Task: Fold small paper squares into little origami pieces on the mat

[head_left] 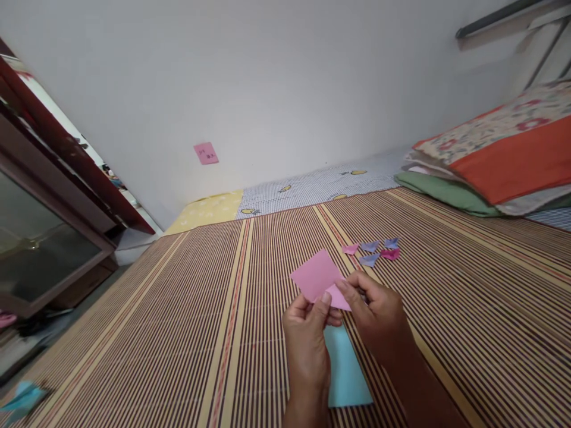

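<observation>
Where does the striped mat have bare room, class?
Bare: the mat between the left hand and turquoise paper at far left; also between right hand and fabric stack. Crowded: around the pink paper in both hands, the blue sheet and the five folded pieces.

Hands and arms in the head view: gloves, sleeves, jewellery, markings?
Both hands bare: no gloves on the left hand or right hand. No rings, watch or bracelet on the parts that show. No sleeve or clear marking visible on the right forearm.
</observation>
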A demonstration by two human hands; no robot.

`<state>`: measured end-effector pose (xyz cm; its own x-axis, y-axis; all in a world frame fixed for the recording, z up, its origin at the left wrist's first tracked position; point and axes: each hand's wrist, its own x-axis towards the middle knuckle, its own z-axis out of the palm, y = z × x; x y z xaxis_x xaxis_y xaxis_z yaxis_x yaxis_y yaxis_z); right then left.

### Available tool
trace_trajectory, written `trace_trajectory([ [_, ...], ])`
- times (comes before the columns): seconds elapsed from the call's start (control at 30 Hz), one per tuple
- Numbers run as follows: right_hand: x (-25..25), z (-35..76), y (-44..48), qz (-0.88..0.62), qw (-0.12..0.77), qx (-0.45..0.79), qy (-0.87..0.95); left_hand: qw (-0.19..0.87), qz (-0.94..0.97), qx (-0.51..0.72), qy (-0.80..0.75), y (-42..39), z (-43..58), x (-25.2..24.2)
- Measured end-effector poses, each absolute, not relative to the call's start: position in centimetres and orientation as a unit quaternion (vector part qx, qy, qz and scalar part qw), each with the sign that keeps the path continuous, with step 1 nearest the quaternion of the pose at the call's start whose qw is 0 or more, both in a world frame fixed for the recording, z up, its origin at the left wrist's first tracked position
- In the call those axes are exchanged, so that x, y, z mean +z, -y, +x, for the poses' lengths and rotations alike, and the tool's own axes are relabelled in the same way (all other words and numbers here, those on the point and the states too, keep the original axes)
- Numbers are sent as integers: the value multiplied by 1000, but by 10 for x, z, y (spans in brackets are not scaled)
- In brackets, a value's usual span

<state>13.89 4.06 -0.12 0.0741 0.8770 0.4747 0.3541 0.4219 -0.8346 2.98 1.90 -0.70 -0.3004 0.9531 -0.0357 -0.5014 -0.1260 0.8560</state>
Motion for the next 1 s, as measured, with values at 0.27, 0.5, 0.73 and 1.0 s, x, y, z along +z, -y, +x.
trace_trajectory([
  [0.27, -1, 141, -40, -482, 553, 239, 637, 441, 373, 672, -463, -16, 22, -9],
  [0.5, 8, 147, -38, -467, 551, 298, 624, 511, 386, 647, -415, -18, 22, -8],
  [0.73, 6, 147, -41, -399, 490, 519, 576, 481, 341, 697, -409, -18, 19, -10],
  [1.0, 2, 143, -42, -394, 505, 513, 572, 493, 326, 709, -384, -21, 15, -7],
])
